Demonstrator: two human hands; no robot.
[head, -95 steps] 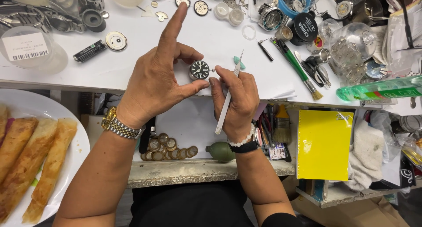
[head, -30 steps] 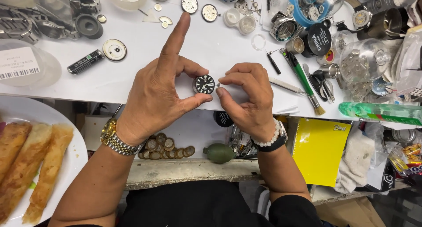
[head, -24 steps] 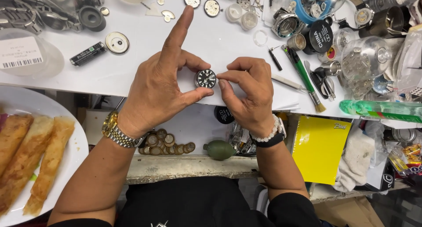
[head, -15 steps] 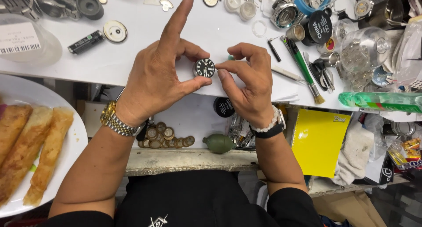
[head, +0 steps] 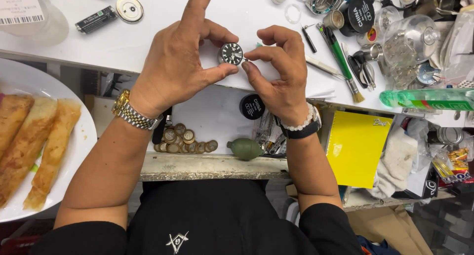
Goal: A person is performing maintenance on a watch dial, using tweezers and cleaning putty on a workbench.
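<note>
My left hand [head: 175, 70] holds a small round watch piece with a dark dial [head: 231, 53] between thumb and middle finger, with the index finger stretched straight up. It is held just above the white worktop [head: 148, 35]. My right hand [head: 279, 72] is to its right, with thumb and forefinger pinched on the tiny crown [head: 245, 60] at the dial's right side. There is a gold metal watch on my left wrist, and a black band with a white bead bracelet on my right.
A white plate with fried rolls [head: 34, 136] sits at the left. Below the worktop an open drawer holds several coins [head: 185, 140], a green rubber blower [head: 245, 149] and a black round tin [head: 252, 106]. A green-handled brush [head: 340, 62], tweezers, a glass dome [head: 410, 42] and a yellow notebook [head: 358, 146] crowd the right.
The white stick tool that was in my right hand is gone; that hand now pinches the dial's right side. The left hand keeps its hold. The view has tilted slightly.
</note>
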